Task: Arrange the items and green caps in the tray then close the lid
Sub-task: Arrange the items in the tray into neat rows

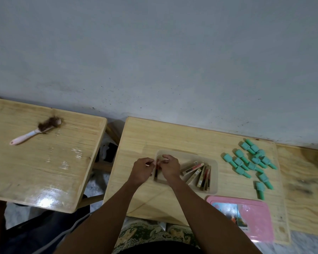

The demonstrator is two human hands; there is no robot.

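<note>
A beige tray [214, 173] sits in the middle of the small wooden table [147, 136]. Several slim boxed items [198, 174] lie fanned out in its right half. Both hands meet over the tray's left end. My left hand [142, 170] and my right hand [170, 166] together pinch one slim boxed item [156, 172], which stands along the left wall of the tray. Several green caps [251, 162] lie scattered on the table to the right of the tray. The pink lid [246, 215] lies flat at the front right.
A second wooden table [44, 162] stands to the left with a pink-handled brush [35, 132] on it. A gap separates the two tables. A plywood board [307, 189] adjoins on the right. A grey wall [154, 61] runs behind.
</note>
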